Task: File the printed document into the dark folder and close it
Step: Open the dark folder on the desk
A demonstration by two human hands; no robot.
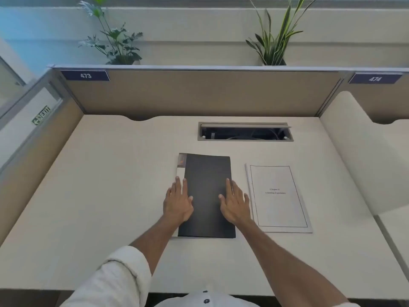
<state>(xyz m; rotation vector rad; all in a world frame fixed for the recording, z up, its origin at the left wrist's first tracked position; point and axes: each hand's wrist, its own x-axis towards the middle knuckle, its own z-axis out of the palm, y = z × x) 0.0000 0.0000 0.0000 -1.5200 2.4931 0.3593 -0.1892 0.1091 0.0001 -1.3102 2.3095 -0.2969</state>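
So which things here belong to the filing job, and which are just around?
Job: dark folder, shut, both hands flat on it (left hand, right hand); printed document beside it.
Around: two plants, cable hatch, desk number plates.

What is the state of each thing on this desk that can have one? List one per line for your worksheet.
Dark folder: closed, flat on the desk.
Printed document: outside the folder, flat to its right, not yet filed.
Left hand: open, flat on the folder's left edge.
Right hand: open, flat on the folder's right edge.
Cable hatch: lid open.
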